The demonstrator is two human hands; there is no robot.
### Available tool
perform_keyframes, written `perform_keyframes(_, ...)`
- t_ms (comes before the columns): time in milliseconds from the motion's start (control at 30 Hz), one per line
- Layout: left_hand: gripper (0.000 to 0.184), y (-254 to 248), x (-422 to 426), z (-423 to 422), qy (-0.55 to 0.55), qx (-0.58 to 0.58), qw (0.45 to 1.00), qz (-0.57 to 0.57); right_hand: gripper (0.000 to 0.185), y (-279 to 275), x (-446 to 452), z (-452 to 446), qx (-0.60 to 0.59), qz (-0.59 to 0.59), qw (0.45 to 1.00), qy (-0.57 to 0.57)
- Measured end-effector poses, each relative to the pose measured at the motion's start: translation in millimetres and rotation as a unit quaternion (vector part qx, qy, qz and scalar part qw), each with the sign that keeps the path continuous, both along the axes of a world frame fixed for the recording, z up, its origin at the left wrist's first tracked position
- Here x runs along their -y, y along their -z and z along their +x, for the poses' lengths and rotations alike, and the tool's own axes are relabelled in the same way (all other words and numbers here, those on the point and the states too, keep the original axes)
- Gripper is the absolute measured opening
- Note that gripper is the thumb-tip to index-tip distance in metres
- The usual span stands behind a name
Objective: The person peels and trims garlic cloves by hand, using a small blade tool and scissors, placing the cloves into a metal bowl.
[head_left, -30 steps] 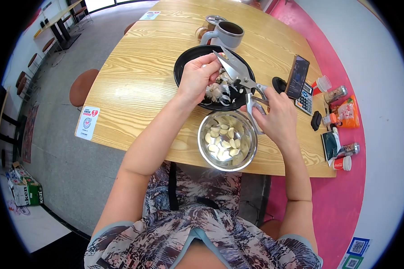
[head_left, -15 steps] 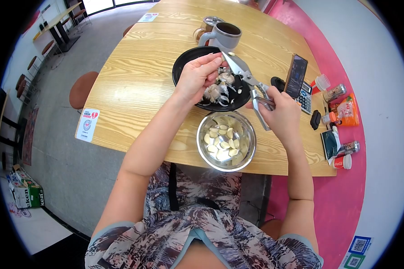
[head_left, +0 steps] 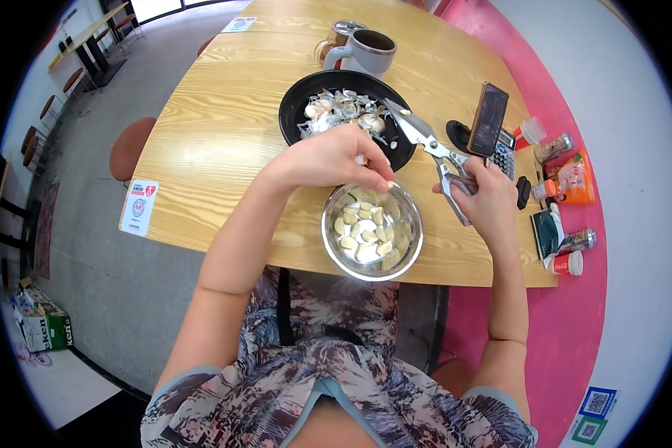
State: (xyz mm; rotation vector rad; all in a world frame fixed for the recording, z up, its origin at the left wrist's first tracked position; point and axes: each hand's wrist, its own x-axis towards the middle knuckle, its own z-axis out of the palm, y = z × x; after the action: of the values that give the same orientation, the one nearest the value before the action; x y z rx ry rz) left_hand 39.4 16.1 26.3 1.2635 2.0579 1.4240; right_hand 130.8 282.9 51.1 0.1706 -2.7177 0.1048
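My left hand point(head_left: 343, 158) is over the back rim of a steel bowl point(head_left: 328, 243), its fingers pinched together around a pale garlic clove that is mostly hidden. Several peeled garlic cloves point(head_left: 367, 234) lie inside that bowl. My right hand point(head_left: 488, 196) grips the handles of a pair of kitchen scissors point(head_left: 430, 142), blades pointing away to the left over the edge of a black plate point(head_left: 290, 112). A small pale bit is at the blades. Garlic bulbs point(head_left: 318, 109) and loose papery skins sit on the plate.
Behind the plate stand a grey mug point(head_left: 371, 54) and a glass jar point(head_left: 343, 31). To the right, a phone point(head_left: 489, 119) leans upright by a calculator point(head_left: 505, 155). Shakers, an orange packet point(head_left: 575, 179) and a red-and-white cup point(head_left: 567, 263) line the table's right side.
My left hand has left the scissor tips and come down toward me, from above the plate to the bowl's rim. The right hand with the scissors has shifted slightly right and down.
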Motion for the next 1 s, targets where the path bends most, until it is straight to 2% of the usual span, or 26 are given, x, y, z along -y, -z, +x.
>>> perform_keyframes(133,0.016,3.3,-2.3,-0.9,0.011,0.012,1.000,-0.023,0.033,5.4,-5.2,1.8,0.005,0.023,1.000,-0.001)
perform_keyframes(200,0.017,0.1,-0.9,-0.6,-0.058,0.032,0.998,0.022,0.037,1.2,-3.1,2.2,-0.007,0.059,0.997,-0.042)
perform_keyframes(233,0.017,4.0,-4.2,-3.6,-0.098,-0.006,0.993,0.073,0.037,-0.2,-2.1,2.7,-0.007,0.058,0.997,-0.042)
perform_keyframes(267,0.017,5.5,-7.1,-4.2,-0.097,-0.007,0.993,0.073,0.039,-1.9,-1.1,3.1,-0.011,0.064,0.997,-0.050)
perform_keyframes(333,0.016,8.4,-13.2,-5.2,-0.269,-0.215,0.935,0.081,0.041,-2.2,-0.2,3.5,-0.016,0.070,0.996,-0.056)
perform_keyframes(400,0.016,16.5,-18.6,-7.3,-0.286,-0.240,0.923,0.088,0.041,-1.4,0.7,2.2,-0.021,0.074,0.994,-0.072)
perform_keyframes(467,0.017,17.1,-23.3,-3.6,-0.322,-0.287,0.902,0.028,0.041,-4.8,6.1,4.3,-0.036,0.080,0.993,-0.083)
perform_keyframes(633,0.013,26.3,-25.6,-10.6,-0.349,-0.317,0.882,-0.001,0.044,-8.8,3.4,11.9,-0.047,0.085,0.989,-0.116)
perform_keyframes(700,0.013,29.3,-21.5,-16.5,-0.380,-0.319,0.866,-0.059,0.044,-8.6,-4.7,19.2,-0.053,0.068,0.991,-0.103)
perform_keyframes(767,0.016,30.2,-14.7,-19.3,-0.363,-0.315,0.871,-0.098,0.044,-6.5,-14.6,26.5,-0.059,0.051,0.992,-0.095)
perform_keyframes(833,0.024,25.2,-13.1,-17.0,-0.337,-0.289,0.883,-0.154,0.045,-1.3,-26.2,35.3,-0.007,-0.017,1.000,0.009)
perform_keyframes(867,0.024,25.4,-14.3,-16.3,-0.337,-0.288,0.883,-0.154,0.045,4.7,-32.2,37.6,-0.006,-0.016,1.000,0.008)
perform_keyframes(933,0.025,24.3,-16.0,-16.3,-0.348,-0.286,0.881,-0.144,0.045,20.7,-43.4,40.0,0.035,-0.009,0.994,0.104)
perform_keyframes(967,0.025,24.0,-16.8,-16.7,-0.348,-0.287,0.881,-0.143,0.045,29.5,-48.4,40.3,0.034,-0.009,0.994,0.105)
perform_keyframes(1000,0.025,24.8,-17.7,-17.3,-0.355,-0.302,0.878,-0.108,0.047,38.4,-51.7,40.0,0.061,-0.030,0.989,0.128)
